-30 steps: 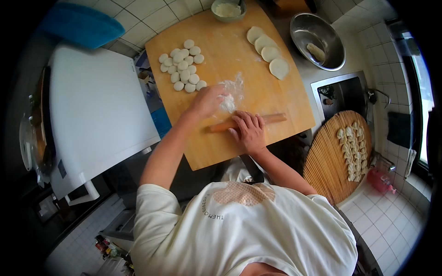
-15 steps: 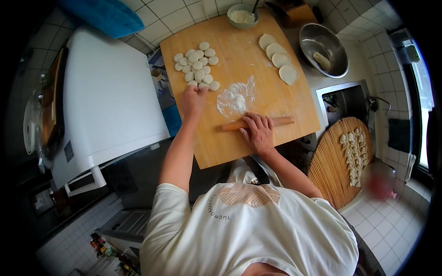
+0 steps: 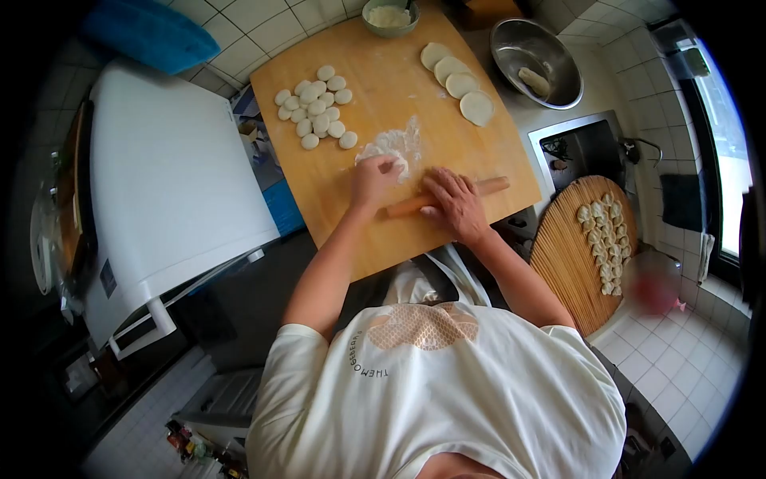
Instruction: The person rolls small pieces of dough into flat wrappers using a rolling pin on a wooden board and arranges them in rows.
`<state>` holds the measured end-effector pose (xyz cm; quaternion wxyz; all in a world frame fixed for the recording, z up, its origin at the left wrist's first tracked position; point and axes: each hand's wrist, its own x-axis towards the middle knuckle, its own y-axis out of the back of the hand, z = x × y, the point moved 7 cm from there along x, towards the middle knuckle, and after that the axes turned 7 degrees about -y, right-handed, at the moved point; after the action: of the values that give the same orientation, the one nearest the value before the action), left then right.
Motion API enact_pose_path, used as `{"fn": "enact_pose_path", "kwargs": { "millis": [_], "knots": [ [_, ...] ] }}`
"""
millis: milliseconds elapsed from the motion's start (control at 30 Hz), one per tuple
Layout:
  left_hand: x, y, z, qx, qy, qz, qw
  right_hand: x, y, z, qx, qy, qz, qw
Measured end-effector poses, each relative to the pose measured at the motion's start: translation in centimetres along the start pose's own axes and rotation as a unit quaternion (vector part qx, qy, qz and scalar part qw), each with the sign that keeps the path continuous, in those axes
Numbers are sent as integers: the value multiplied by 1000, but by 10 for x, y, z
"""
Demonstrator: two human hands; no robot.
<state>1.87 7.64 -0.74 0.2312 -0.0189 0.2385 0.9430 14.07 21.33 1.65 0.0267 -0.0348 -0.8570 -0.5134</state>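
Observation:
My left hand is at the near edge of the flour patch, fingers pinched together on a small dough piece that they mostly hide. Over the middle of the wooden rolling pin lies my right hand, its fingers curved across the wood. Flattened dough pieces sit clustered on the left side of the wooden board. At the board's upper right, several rolled dough wrappers overlap in a row.
A bowl of white filling stands at the board's far edge. To the right are a steel bowl with a dough lump, a sink, and a round reed mat bearing dumplings. A white appliance stands left.
My left hand has moved from the dough cluster towards me and right, to the flour, taking one piece from the cluster's near edge. My right hand stays on the rolling pin. The view has shifted slightly.

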Motion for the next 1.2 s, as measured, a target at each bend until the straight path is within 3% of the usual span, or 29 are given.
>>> {"fn": "enact_pose_path", "kwargs": {
  "millis": [200, 267, 367, 433, 500, 533, 667, 733, 833, 900, 1000, 1033, 1067, 1167, 1200],
  "knots": [
    [3, -19, 6, 114, -43, -25, 992, 63, -12, 11, -105, -86, 34, 990],
    [14, -20, 3, 165, 24, -54, 985, 86, -14, 13, -106, -101, 46, 988],
    [23, -19, 9, 186, 16, -77, 979, 97, -7, 14, -84, -98, 48, 991],
    [16, -17, 5, 164, -3, -57, 985, 77, -13, 13, -100, -86, 21, 991],
    [8, -5, -6, 78, 1, 30, 997, 42, -13, 8, -112, -72, 13, 991],
    [6, -4, -20, 9, 43, 56, 997, 24, -12, 4, -120, -78, -1, 990],
    [-1, -2, -25, -12, 36, 95, 995, 25, -22, 9, -124, -102, -16, 987],
    [2, -10, 0, 92, 31, -24, 995, 69, -13, 5, -120, -117, 2, 986],
    [25, -10, 13, 204, -28, -14, 978, 118, -17, 10, -116, -126, 53, 984],
    [29, -8, 12, 187, 13, -22, 982, 121, -12, 11, -121, -120, 88, 981],
    [27, -5, -2, 186, 6, -11, 983, 78, -15, 6, -128, -99, 19, 987],
    [18, 2, -7, 92, 44, 23, 994, 50, -18, 0, -172, -68, 45, 982],
    [11, 6, -15, -3, 85, 55, 995, 29, -15, -4, -144, -91, 2, 985],
    [7, -5, -52, -82, 82, 57, 992, -6, -17, -7, -136, -82, 16, 987],
    [6, -4, -40, -84, 83, 55, 992, 8, -17, -5, -96, -99, -22, 990]
  ]
}}
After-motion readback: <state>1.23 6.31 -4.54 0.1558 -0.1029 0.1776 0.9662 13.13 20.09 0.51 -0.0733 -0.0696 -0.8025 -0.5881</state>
